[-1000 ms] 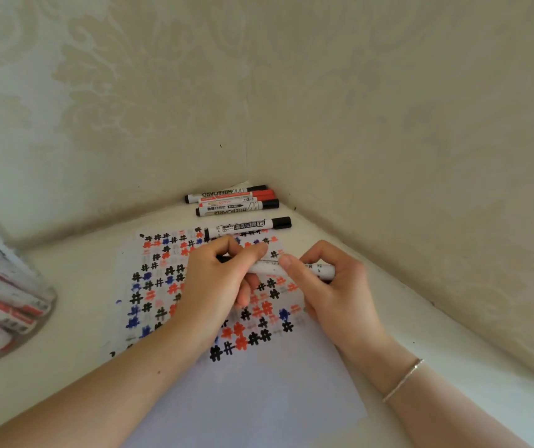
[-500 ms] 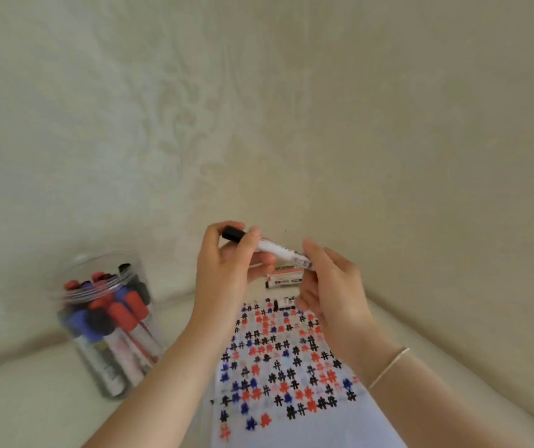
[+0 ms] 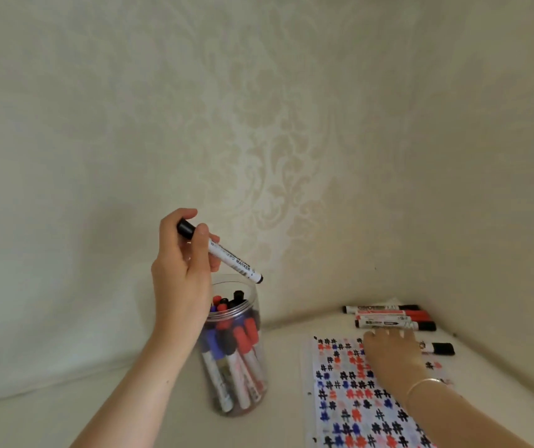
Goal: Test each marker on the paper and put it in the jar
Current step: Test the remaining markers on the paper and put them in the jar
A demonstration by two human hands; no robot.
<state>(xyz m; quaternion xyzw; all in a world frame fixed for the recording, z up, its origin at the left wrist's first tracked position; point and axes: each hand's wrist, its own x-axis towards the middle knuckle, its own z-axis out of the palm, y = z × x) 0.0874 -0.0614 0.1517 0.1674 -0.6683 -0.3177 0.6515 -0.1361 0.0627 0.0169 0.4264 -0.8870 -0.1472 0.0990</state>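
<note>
Since the earlier frame the right hand had let go of the marker and dropped onto the paper, while the left hand had carried that marker over to the jar. Right of the jar, the paper lay flat, covered in black, red and blue hash marks. On its far edge the right hand rested palm down, fingers straight and holding nothing, a thin bracelet on the wrist. Just above the jar's open mouth, the left hand pinched the capped marker near its black cap, barrel slanting down. Capped markers stood packed inside the clear jar. Beyond the paper, right of the jar, four loose markers lay against the wall.
</note>
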